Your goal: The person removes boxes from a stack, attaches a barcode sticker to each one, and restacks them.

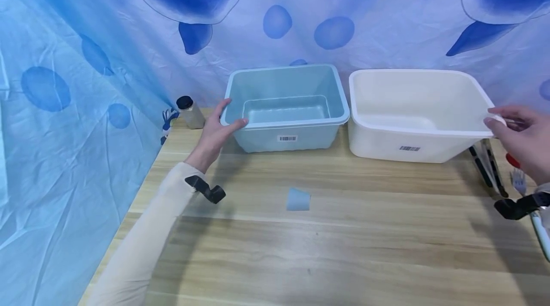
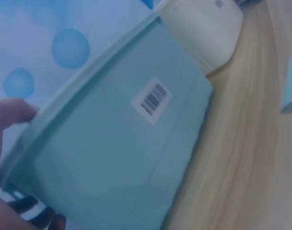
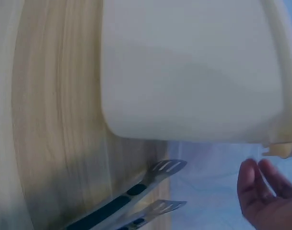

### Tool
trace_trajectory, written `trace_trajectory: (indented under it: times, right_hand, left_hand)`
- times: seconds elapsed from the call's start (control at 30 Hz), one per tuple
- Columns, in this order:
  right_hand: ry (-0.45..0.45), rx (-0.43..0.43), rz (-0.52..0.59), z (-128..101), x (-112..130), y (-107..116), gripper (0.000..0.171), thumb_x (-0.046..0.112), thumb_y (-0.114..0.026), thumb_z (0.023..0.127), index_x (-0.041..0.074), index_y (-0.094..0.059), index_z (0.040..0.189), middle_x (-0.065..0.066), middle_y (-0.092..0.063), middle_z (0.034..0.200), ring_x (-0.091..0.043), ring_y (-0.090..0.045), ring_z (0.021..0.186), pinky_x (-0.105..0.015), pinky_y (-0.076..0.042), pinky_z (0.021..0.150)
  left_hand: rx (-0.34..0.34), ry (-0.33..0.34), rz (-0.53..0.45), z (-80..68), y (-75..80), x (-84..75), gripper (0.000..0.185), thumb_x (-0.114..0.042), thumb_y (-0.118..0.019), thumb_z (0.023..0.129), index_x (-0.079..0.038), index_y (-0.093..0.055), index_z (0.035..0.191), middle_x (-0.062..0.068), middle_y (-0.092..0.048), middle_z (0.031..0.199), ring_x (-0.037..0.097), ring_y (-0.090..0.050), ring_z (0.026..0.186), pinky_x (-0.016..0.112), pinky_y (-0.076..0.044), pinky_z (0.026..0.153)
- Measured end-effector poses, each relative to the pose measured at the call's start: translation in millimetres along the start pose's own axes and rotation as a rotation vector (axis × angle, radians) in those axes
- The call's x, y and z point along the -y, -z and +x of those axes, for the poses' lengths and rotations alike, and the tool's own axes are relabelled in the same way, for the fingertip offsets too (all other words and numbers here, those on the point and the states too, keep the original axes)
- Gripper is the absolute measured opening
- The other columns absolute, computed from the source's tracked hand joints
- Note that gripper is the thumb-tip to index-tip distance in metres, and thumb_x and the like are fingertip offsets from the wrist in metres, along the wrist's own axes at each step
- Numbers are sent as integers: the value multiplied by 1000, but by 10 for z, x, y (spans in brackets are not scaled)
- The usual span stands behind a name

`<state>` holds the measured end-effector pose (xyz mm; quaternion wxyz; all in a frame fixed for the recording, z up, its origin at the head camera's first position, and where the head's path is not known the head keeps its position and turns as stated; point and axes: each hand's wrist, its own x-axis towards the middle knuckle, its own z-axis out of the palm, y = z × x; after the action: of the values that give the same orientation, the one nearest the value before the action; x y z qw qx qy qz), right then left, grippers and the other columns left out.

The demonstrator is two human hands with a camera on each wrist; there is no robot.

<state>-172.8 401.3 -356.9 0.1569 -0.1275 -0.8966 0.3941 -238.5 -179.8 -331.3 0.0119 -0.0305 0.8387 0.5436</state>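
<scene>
A light blue plastic bin [image 1: 288, 139] with a barcode label stands at the back middle of the wooden table. My left hand [image 1: 213, 129] holds its left front corner, thumb over the front rim and fingers along the left rim. In the left wrist view, the blue bin's front wall [image 2: 112, 158] fills the middle. To its right stands a white plastic bin [image 1: 386, 146], also barcoded. My right hand [image 1: 522, 129] pinches the white bin's right rim between thumb and fingers. In the right wrist view, the fingers [image 3: 249, 179] show close to a small tab [image 3: 280, 150] under that rim.
A jar with a black lid [image 1: 191, 114] stands behind my left hand. A small light blue piece [image 1: 298, 199] lies mid-table. Slotted black-handled tongs [image 3: 131, 194] and a fork [image 1: 518, 181] lie right of the white bin. A blue patterned curtain [image 1: 301, 10] hangs behind.
</scene>
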Motion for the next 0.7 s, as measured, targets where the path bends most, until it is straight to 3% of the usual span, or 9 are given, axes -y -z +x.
trace_trajectory:
  times: [0.07,0.17,0.23,0.33,0.43,0.53,0.6,0.7]
  right_hand:
    - [-9,6,-38,25,-18,-10,46,33,-47,99,17,-48,142,33,-38,97,15,-38,80,1,-34,63]
    - [-26,15,-54,73,-29,-14,47,34,-47,99,15,-47,143,32,-39,95,11,-39,78,-3,-35,61]
    - [-45,20,-66,115,-28,-17,43,34,-46,99,21,-49,140,32,-38,92,10,-39,76,-5,-36,59]
    - [-66,46,-90,180,-29,-27,36,34,-45,100,29,-49,135,22,-46,108,10,-37,77,-8,-35,61]
    - [-39,82,-70,257,-71,-34,27,27,-44,100,38,-50,124,17,-46,111,8,-39,77,-8,-38,60]
    - [14,123,88,325,-136,-36,29,12,-44,99,35,-55,112,17,-48,103,7,-47,73,-8,-45,57]
    - [35,133,298,361,-175,-43,33,0,-44,96,27,-62,105,17,-51,94,6,-54,69,-10,-48,54]
    - [59,142,631,382,-220,-55,36,-13,-42,90,12,-68,97,11,-60,93,3,-62,72,-12,-52,53]
  left_hand:
    - [1,-23,-2,12,-8,42,83,-31,-73,85,-25,-26,153,5,-18,162,25,-18,148,46,-23,120]
    - [-10,-57,-13,23,-25,87,85,-31,-73,85,-27,-23,153,3,-18,162,24,-19,148,46,-21,120]
    - [-15,-65,-26,31,-36,113,86,-31,-72,85,-28,-21,154,2,-16,163,25,-19,148,46,-21,120]
    - [-17,-60,-39,42,-46,149,87,-31,-71,86,-31,-17,154,1,-14,163,25,-19,148,48,-21,120]
    - [-15,-57,-37,54,-41,187,87,-32,-70,86,-33,-16,154,1,-14,163,27,-20,148,51,-21,119]
    - [-10,-57,-33,73,-34,214,86,-32,-70,87,-34,-16,154,1,-13,163,27,-19,148,52,-21,119]
    - [-5,-61,-22,88,-30,222,86,-32,-70,87,-35,-16,154,2,-13,163,28,-19,148,53,-20,119]
    - [4,-71,-12,112,-26,222,84,-32,-69,87,-35,-17,153,2,-14,163,28,-19,148,53,-21,119]
